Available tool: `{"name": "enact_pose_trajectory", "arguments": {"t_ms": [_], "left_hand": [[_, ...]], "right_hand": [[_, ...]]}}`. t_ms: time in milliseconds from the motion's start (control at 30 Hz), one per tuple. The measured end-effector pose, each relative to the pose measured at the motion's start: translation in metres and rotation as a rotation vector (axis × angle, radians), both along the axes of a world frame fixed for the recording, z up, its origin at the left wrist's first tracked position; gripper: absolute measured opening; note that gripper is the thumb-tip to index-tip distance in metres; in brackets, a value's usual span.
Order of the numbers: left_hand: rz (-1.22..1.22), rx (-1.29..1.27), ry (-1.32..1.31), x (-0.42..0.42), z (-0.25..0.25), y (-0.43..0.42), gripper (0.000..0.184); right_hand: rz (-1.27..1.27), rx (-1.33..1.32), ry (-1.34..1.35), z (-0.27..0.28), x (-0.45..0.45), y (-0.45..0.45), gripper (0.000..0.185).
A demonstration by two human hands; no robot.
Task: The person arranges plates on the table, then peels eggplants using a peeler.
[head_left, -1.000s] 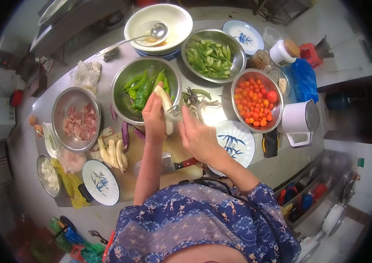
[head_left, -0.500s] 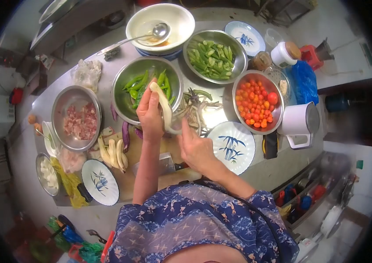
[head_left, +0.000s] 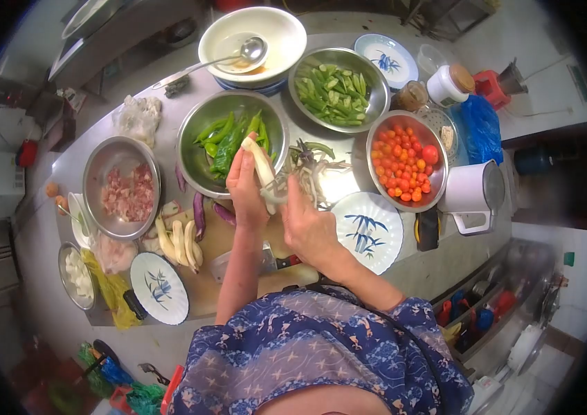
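Over the cutting board [head_left: 221, 238], close to my side of the steel table, I grip a pale, skinned eggplant [head_left: 260, 163] in my left hand [head_left: 245, 187], fingers wrapped about it and its upper end poking out past my thumb. My right hand [head_left: 309, 232] is closed on what looks like a peeler [head_left: 277, 188], too blurred to make out well, up against the eggplant's lower part. Just beyond, a heap of peelings [head_left: 313, 174] lies on the table, and just left of it a steel bowl [head_left: 193, 164] holds green peppers [head_left: 226, 153]. More pale eggplants [head_left: 184, 243] rest in a bunch to the left of my left forearm, near a couple of purple eggplants [head_left: 199, 218] with their skins on. A cleaver [head_left: 267, 257] lies on the board, partly hidden behind my forearm. To the right of my right hand sits a scalloped plate [head_left: 392, 220] with a blue leaf pattern, and past it a bowl [head_left: 404, 118] of small tomatoes [head_left: 401, 164].
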State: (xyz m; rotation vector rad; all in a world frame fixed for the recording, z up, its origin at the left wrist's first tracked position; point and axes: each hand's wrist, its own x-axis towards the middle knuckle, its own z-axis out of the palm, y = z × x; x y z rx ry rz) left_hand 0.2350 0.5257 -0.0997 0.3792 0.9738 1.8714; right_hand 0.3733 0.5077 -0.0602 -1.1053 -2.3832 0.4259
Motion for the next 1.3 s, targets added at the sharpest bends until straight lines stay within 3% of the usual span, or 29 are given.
{"name": "enact_pose_trajectory", "arguments": {"t_ms": [133,267,400,500,633,800,867,1300], "left_hand": [[0.120,-0.014,-0.160,-0.004,-0.004,0.006,0.038],[0.144,0.067,-0.161,-0.016,0.014,0.010,0.044],[0.091,0.087,-0.193,-0.013,0.012,0.012,0.043],[0.091,-0.143,-0.117,0.002,0.001,0.009,0.035],[-0.018,-0.040,-0.056,0.014,0.000,0.004,0.039],[-0.087,-0.097,-0.004,0.011,-0.015,-0.007,0.040],[-0.186,-0.073,-0.126,0.009,-0.024,-0.012,0.040],[-0.212,-0.201,0.092,0.015,-0.015,-0.008,0.037]], "right_hand": [[0.001,-0.104,-0.058,-0.006,0.001,-0.017,0.059],[0.067,-0.155,-0.031,-0.033,0.011,-0.040,0.058],[0.030,-0.154,0.043,-0.027,0.023,-0.027,0.058],[0.019,-0.106,0.028,-0.002,0.020,-0.006,0.056],[-0.003,-0.108,0.043,0.005,0.012,0.008,0.051],[-0.007,-0.184,0.117,0.000,0.012,0.003,0.051],[-0.015,-0.318,0.093,0.002,0.012,-0.004,0.048],[-0.055,-0.338,0.108,-0.002,0.013,0.006,0.045]]}}
